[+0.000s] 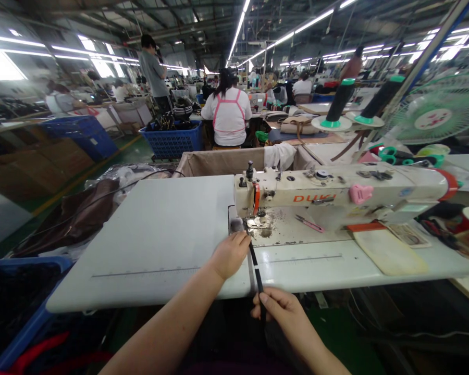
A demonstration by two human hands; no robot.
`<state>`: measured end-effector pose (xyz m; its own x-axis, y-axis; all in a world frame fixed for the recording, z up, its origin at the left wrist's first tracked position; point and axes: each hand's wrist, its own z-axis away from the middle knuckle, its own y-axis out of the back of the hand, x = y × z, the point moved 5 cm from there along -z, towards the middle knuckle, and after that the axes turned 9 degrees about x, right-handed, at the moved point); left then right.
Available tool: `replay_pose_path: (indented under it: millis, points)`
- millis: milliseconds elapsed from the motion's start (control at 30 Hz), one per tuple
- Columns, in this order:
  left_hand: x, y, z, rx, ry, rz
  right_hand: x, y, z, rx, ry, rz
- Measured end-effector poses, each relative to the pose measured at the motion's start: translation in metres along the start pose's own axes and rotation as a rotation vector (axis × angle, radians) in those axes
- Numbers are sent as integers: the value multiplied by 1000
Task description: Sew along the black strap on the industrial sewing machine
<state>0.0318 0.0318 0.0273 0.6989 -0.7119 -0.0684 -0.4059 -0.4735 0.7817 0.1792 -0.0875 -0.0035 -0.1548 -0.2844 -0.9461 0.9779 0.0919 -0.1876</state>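
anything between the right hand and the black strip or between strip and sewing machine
Nothing visible: the right hand pinches the black strip, and the left hand touches it beside the sewing machine. Pink-handled snips lie off its path.

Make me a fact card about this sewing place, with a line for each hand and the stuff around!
Machine: long off-white sewing machine with orange lettering
Table: smooth pale table with ruler marks along the front
Left hand: fingertips at the upper part of a narrow black strap, close to the machine
Right hand: pinching that strap lower down
Tool: small pink-handled snips, lying on the machine's bed
Fan: round green fan, right side
Ahead: seated person in white top with pink straps
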Motion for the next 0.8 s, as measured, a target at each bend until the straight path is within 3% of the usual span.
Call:
replay_pose_path:
  millis: [333, 800]
  points:
    - [1, 1, 0, -40, -2, -22, -1, -2, 14, -69, 51, 62]
    - [-2, -3, 3, -13, 17, -5, -2, 3, 16, -65, 79, 106]
